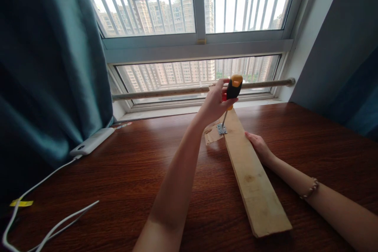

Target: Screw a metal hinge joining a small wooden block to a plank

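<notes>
My left hand (217, 100) grips a screwdriver (234, 86) with a yellow and black handle. Its thin shaft slants down, and the tip meets a small metal hinge (222, 128). The hinge lies at the left edge of a long pale wooden board (251, 177), near its far end. Against the board's right edge, my right hand (260, 145) holds it with the fingers; part of those fingers is hidden. A torn brown piece of cardboard (213, 137) sits beside the board, under the hinge.
The dark wooden tabletop (141, 181) stretches to a window with a metal pipe (165, 93) across it. At left are a white power bank (93, 141), its white cable (44, 179) and a blue curtain (53, 47).
</notes>
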`<state>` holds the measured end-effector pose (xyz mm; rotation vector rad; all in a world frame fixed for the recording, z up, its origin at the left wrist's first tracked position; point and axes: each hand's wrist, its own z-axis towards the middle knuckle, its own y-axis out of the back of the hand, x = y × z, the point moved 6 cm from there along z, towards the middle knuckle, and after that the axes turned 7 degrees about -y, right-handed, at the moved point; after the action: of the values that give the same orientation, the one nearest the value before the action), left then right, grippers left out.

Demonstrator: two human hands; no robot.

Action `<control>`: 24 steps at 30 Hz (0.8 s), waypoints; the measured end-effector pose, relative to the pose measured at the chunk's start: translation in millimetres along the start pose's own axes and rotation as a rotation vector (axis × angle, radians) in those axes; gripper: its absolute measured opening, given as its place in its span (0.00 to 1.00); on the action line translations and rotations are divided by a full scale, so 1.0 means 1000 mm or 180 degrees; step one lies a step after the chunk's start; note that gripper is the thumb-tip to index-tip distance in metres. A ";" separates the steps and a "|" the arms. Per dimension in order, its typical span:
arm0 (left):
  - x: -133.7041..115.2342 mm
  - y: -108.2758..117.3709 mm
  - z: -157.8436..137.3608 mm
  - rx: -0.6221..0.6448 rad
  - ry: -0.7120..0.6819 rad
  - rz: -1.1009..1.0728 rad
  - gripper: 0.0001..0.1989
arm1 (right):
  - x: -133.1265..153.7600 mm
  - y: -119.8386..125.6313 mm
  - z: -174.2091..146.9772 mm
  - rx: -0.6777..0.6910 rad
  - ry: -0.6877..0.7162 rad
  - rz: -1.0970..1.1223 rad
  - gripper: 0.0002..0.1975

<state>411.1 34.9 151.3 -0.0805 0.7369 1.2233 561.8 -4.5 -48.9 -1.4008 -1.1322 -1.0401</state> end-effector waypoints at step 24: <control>0.020 0.084 -0.017 -0.1963 0.1004 -0.0894 0.13 | -0.001 0.002 0.000 0.0014 -0.0002 -0.0033 0.19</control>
<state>332.9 75.2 154.6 -0.8732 0.5683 1.1391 563.2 -4.9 -50.1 -1.3932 -1.1426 -1.0439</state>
